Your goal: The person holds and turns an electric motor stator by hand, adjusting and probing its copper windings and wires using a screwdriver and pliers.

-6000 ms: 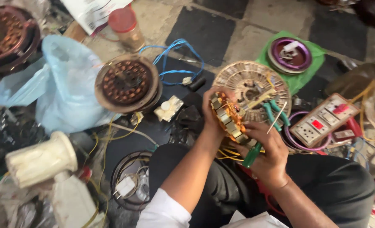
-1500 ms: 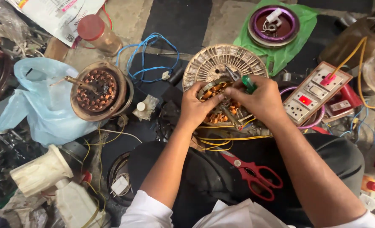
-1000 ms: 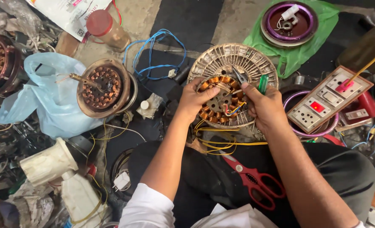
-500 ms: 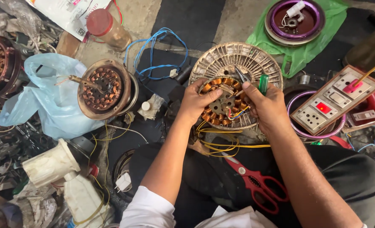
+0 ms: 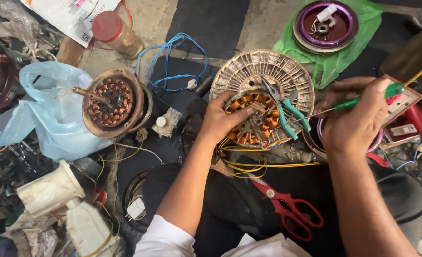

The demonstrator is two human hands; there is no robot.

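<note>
**Here: two hands at a copper-wound fan motor**

Centrally, the round ribbed motor housing (image 5: 263, 97) lies on the floor, with a copper-wound stator (image 5: 251, 119) seated in its lower left part. The left hand (image 5: 223, 121) rests on the stator's left edge, fingers (image 5: 237, 112) curled and pressed onto the coils. The right hand (image 5: 356, 119), just right of the housing, has its fingers closed around a green-handled screwdriver (image 5: 349, 103) whose shaft points back toward the stator. Teal-handled pliers (image 5: 284, 112) lie across the housing, between the stator and the screwdriver tip. Yellow wires (image 5: 249, 162) trail out below the housing, and red scissors (image 5: 287, 207) rest on the person's dark lap below them. Left of the housing sit a second motor (image 5: 113, 102), a blue plastic bag (image 5: 47, 112) and loose blue wire (image 5: 173, 62). Above right of it a purple dish (image 5: 324, 24) sits on a green bag (image 5: 337, 54); a switch board (image 5: 403, 107) lies partly hidden behind the right hand. The floor is bare concrete with dark mats.
</note>
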